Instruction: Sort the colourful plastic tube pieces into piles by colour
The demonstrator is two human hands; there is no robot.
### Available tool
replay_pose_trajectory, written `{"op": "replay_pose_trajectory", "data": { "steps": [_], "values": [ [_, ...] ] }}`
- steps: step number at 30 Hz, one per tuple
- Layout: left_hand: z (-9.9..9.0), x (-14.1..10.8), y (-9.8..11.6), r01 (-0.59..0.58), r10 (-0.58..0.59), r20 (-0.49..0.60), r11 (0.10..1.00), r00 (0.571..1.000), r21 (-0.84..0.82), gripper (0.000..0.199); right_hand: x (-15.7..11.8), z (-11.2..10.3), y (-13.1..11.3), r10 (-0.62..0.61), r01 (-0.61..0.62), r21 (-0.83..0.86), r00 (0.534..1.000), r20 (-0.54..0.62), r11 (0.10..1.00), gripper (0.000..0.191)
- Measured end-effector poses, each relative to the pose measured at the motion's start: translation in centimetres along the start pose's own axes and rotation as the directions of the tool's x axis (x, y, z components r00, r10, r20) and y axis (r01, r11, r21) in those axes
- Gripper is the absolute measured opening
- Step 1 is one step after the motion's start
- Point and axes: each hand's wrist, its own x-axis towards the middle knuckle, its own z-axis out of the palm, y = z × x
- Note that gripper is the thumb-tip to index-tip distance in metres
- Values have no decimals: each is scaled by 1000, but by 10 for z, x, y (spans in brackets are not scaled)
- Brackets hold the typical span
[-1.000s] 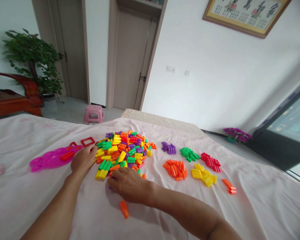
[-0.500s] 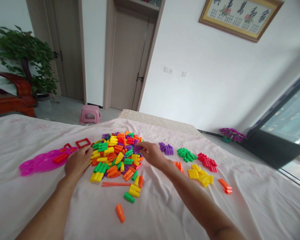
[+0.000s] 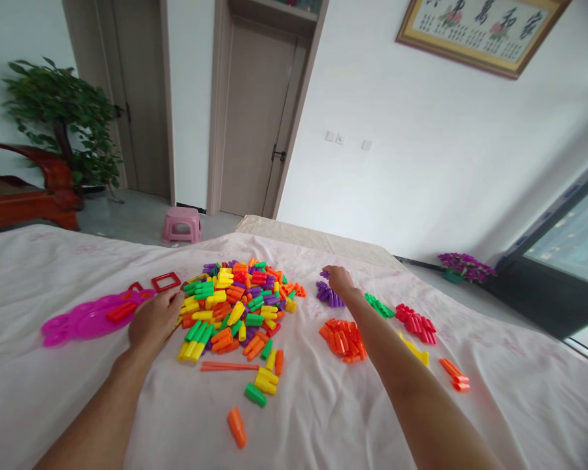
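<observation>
My right hand (image 3: 339, 279) holds a small purple piece (image 3: 325, 274) at its fingertips, just above the purple pile (image 3: 329, 295). My left hand (image 3: 157, 316) rests at the left edge of a large mixed heap (image 3: 235, 307) of colourful plastic pieces; its fingers are curled, and what they hold, if anything, is hidden. Right of the heap lie an orange pile (image 3: 343, 341), a green pile (image 3: 379, 307), a red pile (image 3: 416, 322) and yellow pieces (image 3: 415, 350) partly covered by my right forearm.
A magenta tray (image 3: 85, 321) with a red piece on it lies at the left, near a red square frame (image 3: 166, 281). Orange sticks (image 3: 229, 367) and loose pieces lie in front of the heap. A few orange pieces (image 3: 455, 375) sit far right.
My right hand has moved right from the mixed heap to the purple pile, with a purple piece in its fingers. My left hand has stayed beside the heap. The view has shifted slightly.
</observation>
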Motion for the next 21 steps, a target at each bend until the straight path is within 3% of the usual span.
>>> {"op": "replay_pose_trajectory", "data": {
  "steps": [5, 11, 16, 19, 21],
  "values": [
    [0, 0, 0, 3, -3, -14, 1000, 1000, -10, 56, 3, 7, 9, 43, -39, -65, 997, 65, 997, 38],
    [1, -1, 0, 18, -18, -12, 1000, 1000, -4, 55, -6, -10, 8, 34, -30, -52, 996, 78, 998, 46],
    [2, 0, -1, 0, 0, -18, 1000, 1000, -2, 52, -35, -19, -34, -109, 108, 38, 993, 40, 993, 40],
    [2, 0, -2, 0, 0, -19, 1000, 1000, -7, 53, -66, -15, -72, -330, 322, 186, 944, 14, 928, 33],
    [2, 0, -2, -6, 6, -18, 1000, 1000, -5, 53, -84, -9, -95, -416, 410, 247, 909, -31, 878, 33]
  ]
}}
